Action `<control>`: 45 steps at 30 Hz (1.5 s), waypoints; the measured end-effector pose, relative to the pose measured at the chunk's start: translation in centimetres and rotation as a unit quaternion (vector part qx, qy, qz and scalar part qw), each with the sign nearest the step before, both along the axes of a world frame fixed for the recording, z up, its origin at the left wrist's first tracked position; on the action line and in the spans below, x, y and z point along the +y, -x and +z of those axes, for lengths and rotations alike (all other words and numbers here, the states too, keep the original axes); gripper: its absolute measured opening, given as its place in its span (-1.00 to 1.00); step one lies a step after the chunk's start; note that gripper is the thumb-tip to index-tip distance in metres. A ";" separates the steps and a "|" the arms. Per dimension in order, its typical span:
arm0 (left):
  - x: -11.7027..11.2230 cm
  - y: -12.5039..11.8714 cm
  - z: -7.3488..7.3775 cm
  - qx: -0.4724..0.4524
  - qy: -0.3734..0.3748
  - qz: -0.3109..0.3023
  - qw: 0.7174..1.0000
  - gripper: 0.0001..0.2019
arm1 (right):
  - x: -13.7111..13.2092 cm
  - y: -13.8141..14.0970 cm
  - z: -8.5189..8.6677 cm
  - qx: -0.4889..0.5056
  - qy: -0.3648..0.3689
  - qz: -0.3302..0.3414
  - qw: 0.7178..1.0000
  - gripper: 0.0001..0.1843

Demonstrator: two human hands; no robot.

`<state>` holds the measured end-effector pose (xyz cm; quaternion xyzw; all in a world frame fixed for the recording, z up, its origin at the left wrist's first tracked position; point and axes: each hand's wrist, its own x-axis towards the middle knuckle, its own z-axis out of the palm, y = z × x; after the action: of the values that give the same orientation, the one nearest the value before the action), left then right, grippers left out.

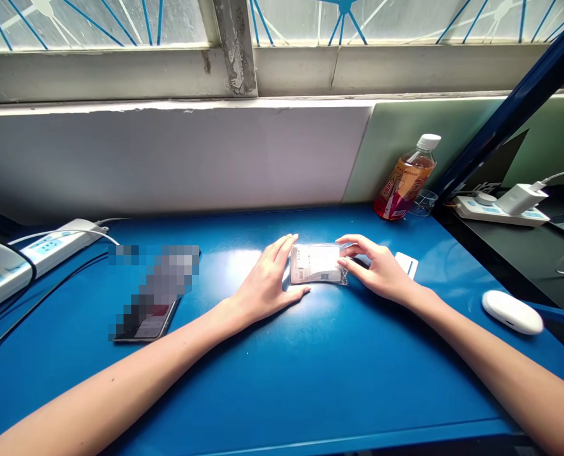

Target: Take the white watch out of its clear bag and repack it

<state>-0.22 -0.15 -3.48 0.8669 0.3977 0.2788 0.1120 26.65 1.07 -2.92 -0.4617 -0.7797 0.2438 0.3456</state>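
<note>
A small clear plastic packet point(316, 262) with a white printed label lies flat on the blue table point(282, 380). At its left edge rests my left hand point(269, 275), open, with thumb and fingers spread around that end. My right hand point(379, 269) is at the packet's right end, its thumb and fingertips apart near the edge; whether they touch the plastic I cannot tell. Under the right palm a small dark thing point(361, 260) shows in part. A white card point(406, 265) sticks out behind the right hand.
A phone point(161, 320), partly pixelated, lies left of my left arm. White power strips point(68, 237) with cables stand at the far left. A drink bottle point(405, 180) stands at the back right by a clear cup point(424, 202). A white oval case point(513, 312) sits at right.
</note>
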 end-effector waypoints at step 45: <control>0.1 -0.2 0.8 0.193 0.043 -0.007 0.980 -0.31 | -1.1 1.5 -0.8 -0.259 -0.143 0.071 0.953 -0.51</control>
<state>0.01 -0.02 -2.69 0.9017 0.4169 0.0884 0.0727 25.16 -0.08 -3.72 -0.3984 -0.8997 0.0261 0.1763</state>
